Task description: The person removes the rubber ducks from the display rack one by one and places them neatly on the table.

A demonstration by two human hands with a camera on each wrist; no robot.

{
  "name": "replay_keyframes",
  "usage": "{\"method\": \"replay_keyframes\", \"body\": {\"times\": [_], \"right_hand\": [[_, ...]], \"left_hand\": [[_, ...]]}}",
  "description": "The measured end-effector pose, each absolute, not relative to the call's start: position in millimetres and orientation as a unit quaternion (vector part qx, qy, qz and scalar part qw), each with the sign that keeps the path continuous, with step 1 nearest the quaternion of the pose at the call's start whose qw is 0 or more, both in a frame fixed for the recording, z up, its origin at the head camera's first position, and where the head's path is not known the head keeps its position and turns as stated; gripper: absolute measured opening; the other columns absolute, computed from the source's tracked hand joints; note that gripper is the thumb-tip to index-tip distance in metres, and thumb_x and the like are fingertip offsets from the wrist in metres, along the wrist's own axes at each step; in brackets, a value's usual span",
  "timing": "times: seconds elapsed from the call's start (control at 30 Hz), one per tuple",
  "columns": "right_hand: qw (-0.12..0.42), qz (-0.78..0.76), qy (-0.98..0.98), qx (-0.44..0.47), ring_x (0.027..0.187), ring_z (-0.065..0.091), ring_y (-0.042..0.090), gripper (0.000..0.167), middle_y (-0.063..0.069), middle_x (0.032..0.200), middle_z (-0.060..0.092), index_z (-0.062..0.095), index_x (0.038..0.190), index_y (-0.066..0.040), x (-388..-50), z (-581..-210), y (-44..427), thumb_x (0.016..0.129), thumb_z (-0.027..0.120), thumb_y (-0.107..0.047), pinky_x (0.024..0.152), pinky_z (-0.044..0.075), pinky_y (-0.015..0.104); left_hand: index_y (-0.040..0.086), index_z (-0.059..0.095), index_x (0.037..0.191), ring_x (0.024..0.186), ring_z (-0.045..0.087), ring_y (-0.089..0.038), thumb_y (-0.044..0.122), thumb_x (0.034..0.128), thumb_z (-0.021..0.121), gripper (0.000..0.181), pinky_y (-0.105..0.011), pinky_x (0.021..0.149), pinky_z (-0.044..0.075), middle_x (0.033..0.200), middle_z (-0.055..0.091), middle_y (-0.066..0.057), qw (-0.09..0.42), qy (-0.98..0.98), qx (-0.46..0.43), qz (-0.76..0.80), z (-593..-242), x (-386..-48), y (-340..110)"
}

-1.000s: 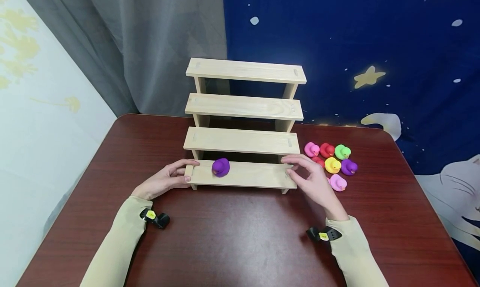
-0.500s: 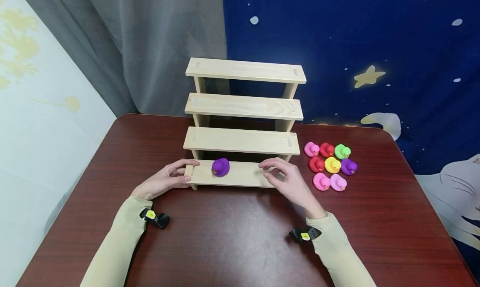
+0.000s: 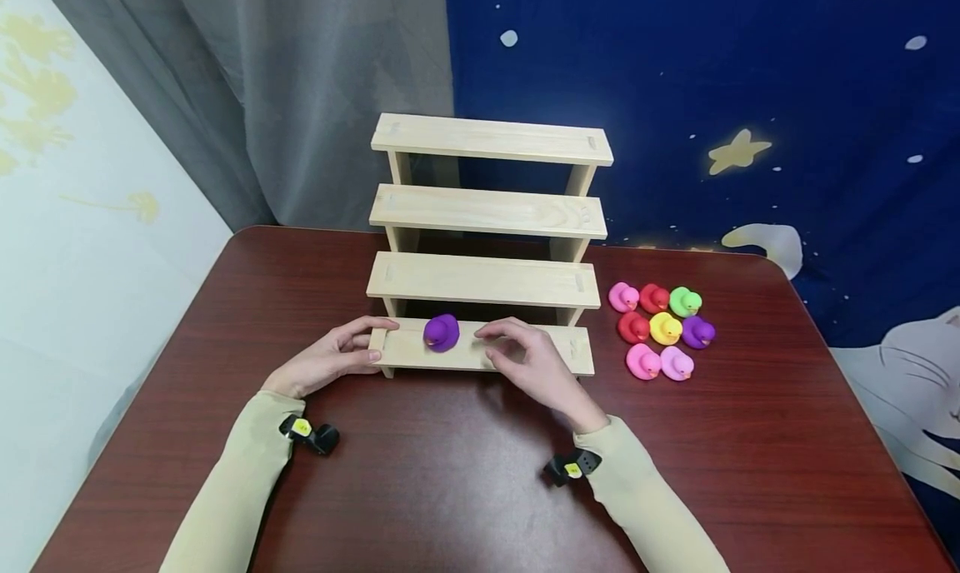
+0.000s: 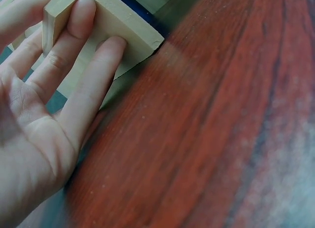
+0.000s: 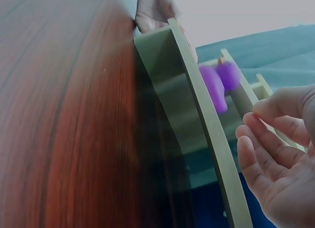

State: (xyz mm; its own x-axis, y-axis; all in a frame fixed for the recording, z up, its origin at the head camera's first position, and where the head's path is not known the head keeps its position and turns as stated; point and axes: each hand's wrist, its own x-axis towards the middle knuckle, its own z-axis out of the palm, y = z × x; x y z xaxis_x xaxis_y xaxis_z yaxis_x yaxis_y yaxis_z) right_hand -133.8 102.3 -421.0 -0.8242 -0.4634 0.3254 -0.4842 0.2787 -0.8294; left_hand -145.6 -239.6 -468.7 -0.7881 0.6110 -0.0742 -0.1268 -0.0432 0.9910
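A stepped wooden shelf (image 3: 483,277) with several tiers stands on the table. On its lowest tier, left of the middle, sits a purple rubber duck (image 3: 441,333), also seen in the right wrist view as a purple duck (image 5: 216,85). My left hand (image 3: 330,356) grips the left end of that lowest tier; in the left wrist view, fingertips (image 4: 81,16) touch the wood beneath the board's end. My right hand (image 3: 536,365) hovers over the lowest tier, right of the duck and apart from it. Its fingers are loosely bent and hold nothing.
On the table right of the shelf lie several rubber ducks in rows, among them a yellow duck (image 3: 665,329), a green duck (image 3: 685,301) and another purple duck (image 3: 698,332). Behind the dark red wooden table (image 3: 450,473) hang a grey curtain (image 3: 337,82) and a blue starry cloth (image 3: 637,82).
My right hand has moved left along the lowest tier, from its right end to near the purple duck. The left hand, the shelf and the ducks have stayed in place.
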Motion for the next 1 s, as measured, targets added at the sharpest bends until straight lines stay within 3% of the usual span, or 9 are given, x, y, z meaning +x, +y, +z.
{"method": "replay_keyframes", "body": {"times": [0.37, 0.7, 1.0], "right_hand": [[-0.001, 0.528, -0.786, 0.321, 0.086, 0.063, 0.015, 0.033, 0.008, 0.113, 0.064, 0.066, 0.116, -0.001, -139, -416, 74, 0.084, 0.067, 0.005, 0.079, 0.051, 0.03], [-0.015, 0.496, -0.808, 0.318, 0.091, 0.059, 0.021, 0.046, 0.008, 0.113, 0.061, 0.06, 0.128, -0.001, -141, -416, 58, 0.083, 0.069, 0.001, 0.077, 0.05, 0.027], [0.003, 0.494, -0.814, 0.306, 0.086, 0.058, 0.019, 0.033, 0.004, 0.104, 0.062, 0.067, 0.116, -0.003, -141, -416, 50, 0.084, 0.075, -0.01, 0.073, 0.048, 0.025]], "left_hand": [[0.004, 0.04, 0.142, 0.11, 0.058, -0.032, 0.0, 0.0962, 0.056, 0.049, -0.043, 0.089, 0.049, 0.125, 0.056, -0.024, 0.268, 0.64, 0.187, 0.695, -468, -145, -239], [0.004, 0.039, 0.142, 0.11, 0.059, -0.033, 0.001, 0.0967, 0.056, 0.048, -0.044, 0.089, 0.049, 0.125, 0.056, -0.024, 0.271, 0.636, 0.187, 0.698, -469, -146, -239], [0.004, 0.039, 0.143, 0.111, 0.058, -0.032, 0.0, 0.0972, 0.054, 0.048, -0.044, 0.09, 0.049, 0.127, 0.055, -0.024, 0.275, 0.631, 0.188, 0.701, -469, -146, -239]]}}
